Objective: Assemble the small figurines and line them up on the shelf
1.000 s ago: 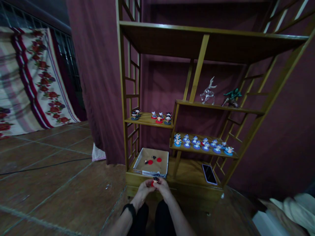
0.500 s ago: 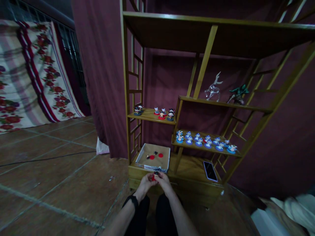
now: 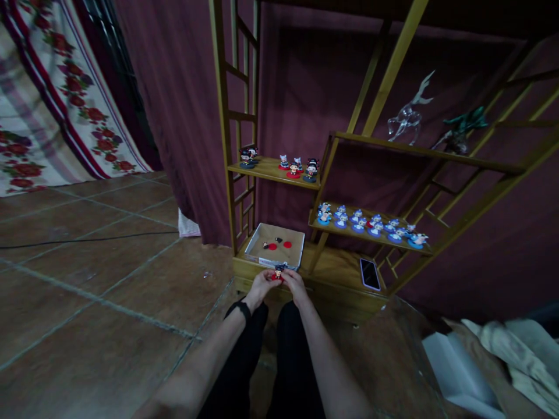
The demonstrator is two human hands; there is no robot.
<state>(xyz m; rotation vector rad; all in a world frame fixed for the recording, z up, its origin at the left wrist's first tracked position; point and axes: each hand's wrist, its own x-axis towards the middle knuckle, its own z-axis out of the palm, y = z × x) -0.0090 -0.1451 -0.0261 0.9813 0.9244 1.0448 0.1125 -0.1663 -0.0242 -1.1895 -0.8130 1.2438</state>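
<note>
Between my two hands is a small figurine (image 3: 278, 273) with dark hair and a red base, held upright just in front of the shelf's lower ledge. My left hand (image 3: 262, 287) is closed on its left side, a dark band around the wrist. From the other side, the fingers of my right hand (image 3: 294, 284) grip the same figurine. Right behind it stands a shallow cardboard box (image 3: 254, 244). Inside lie red discs (image 3: 287, 244) and small dark pieces (image 3: 278, 240), too small to make out.
Dark-haired and red figurines (image 3: 294, 170) stand on the left shelf, and several blue and white ones (image 3: 358, 224) on the right shelf. A phone (image 3: 370, 274) lies on the lower ledge. Above are a clear deer ornament (image 3: 405, 121) and a green ornament (image 3: 463, 129). A white box (image 3: 456, 372) sits on the floor.
The view has tilted down and moved closer to the shelf. The figurine now faces me more upright between my hands, with its face and red base showing.
</note>
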